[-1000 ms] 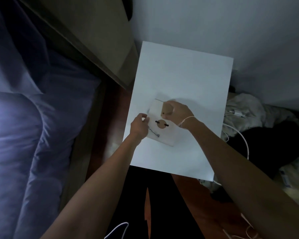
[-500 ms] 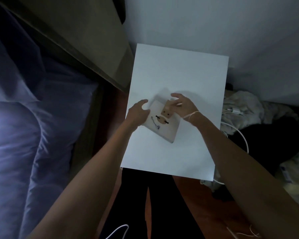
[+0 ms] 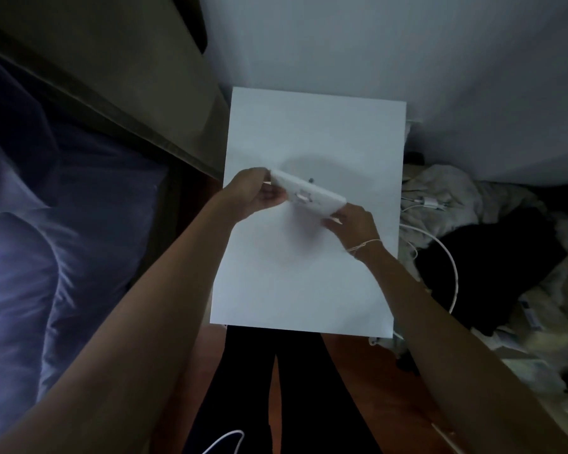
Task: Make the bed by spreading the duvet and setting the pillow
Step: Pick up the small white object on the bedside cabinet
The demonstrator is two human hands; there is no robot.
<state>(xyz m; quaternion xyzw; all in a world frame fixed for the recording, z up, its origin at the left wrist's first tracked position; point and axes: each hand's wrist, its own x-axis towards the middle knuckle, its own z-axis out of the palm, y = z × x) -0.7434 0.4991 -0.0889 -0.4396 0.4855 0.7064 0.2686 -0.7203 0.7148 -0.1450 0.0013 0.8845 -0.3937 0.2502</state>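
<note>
Head view: we see both hands over a white bedside table (image 3: 309,273). The left hand (image 3: 253,194) grips the far-left end of a flat white object (image 3: 309,193), fingers curled round it; the right hand (image 3: 353,222) pinches its near-right end. The object is tilted, edge toward us, above the tabletop. The blue duvet (image 3: 30,273) lies rumpled on the bed at the left, well apart from the hands. Cables (image 3: 446,257) and clothes (image 3: 492,257) lie right of the table.
</note>
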